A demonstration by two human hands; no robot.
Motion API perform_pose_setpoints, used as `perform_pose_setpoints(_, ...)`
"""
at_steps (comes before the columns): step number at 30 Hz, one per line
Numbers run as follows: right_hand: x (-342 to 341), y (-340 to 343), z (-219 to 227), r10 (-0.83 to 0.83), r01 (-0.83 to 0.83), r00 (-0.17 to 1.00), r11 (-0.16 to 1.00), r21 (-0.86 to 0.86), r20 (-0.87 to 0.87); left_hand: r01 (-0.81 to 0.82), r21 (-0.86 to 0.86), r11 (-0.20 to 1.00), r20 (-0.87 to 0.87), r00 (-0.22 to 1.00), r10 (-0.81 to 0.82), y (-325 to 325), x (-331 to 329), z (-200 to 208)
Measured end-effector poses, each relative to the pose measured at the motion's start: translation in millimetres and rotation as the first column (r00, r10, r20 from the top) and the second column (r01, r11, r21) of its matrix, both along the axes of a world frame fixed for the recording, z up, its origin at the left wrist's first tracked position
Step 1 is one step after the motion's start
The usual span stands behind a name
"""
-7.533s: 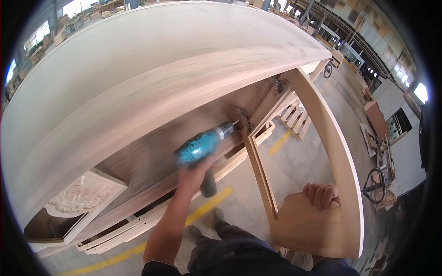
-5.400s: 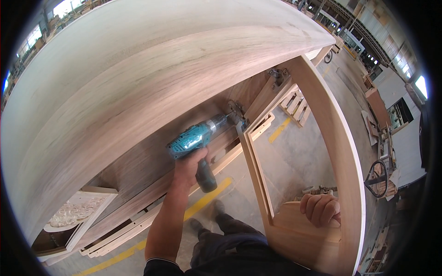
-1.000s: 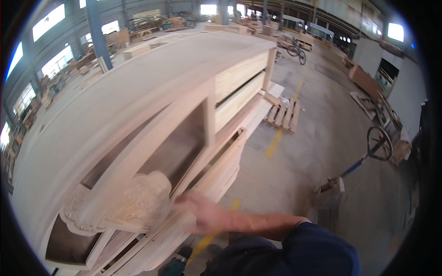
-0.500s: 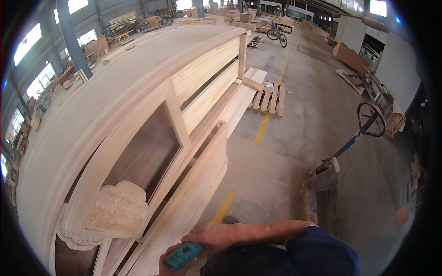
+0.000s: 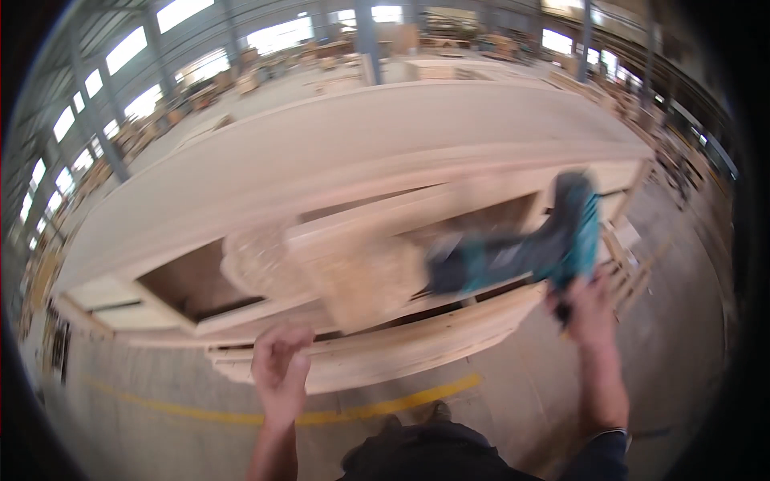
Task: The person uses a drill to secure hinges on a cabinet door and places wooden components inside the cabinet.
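Note:
My right hand [image 5: 592,309] is closed on a teal-and-black cordless drill [image 5: 521,252], smeared by motion. The drill is held up in front of the right part of a long, pale wooden cabinet [image 5: 353,132]. To the left, my left hand [image 5: 281,365] is raised near the cabinet's lower front edge, fingers loosely curled and apart, with nothing seen in it. Between the hands, a pale carved wooden piece [image 5: 269,260] sits against the cabinet front, its details blurred. Dark recesses open in the front on both sides of it.
A long wooden board [image 5: 417,353] runs along the cabinet's lower front. A yellow line [image 5: 361,415] crosses the floor by my feet. Beyond the cabinet stand a blue-grey column [image 5: 367,48] and stacks of timber. A bicycle [image 5: 678,172] is at the far right.
My view has swung left to face the cabinet front. The drill has come up into full view in my right hand. My left hand now shows alone, away from the drill.

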State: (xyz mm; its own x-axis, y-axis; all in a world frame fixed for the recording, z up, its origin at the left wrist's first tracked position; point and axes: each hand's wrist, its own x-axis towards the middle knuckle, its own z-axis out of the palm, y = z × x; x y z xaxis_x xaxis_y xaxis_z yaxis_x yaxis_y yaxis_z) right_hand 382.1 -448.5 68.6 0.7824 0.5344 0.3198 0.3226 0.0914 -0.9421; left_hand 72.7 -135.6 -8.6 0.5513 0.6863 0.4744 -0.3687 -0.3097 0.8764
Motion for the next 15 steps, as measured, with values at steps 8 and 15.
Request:
perform_pose_setpoints(8, 92.2, 125.4, 141.3, -0.070, 0.060, 0.990, 0.995, -0.078, -0.121, -0.449, 0.124, 0.885, -0.057, 0.887, 0.458, 103.7, 12.0, -55.9)
perform_pose_setpoints(15, 170.0, 180.5, 175.7, -0.080, 0.104, 0.994, 0.894, -0.435, 0.074, -0.566, 0.104, 0.818, -0.089, 0.814, 0.574, 178.6, 35.2, -46.2)
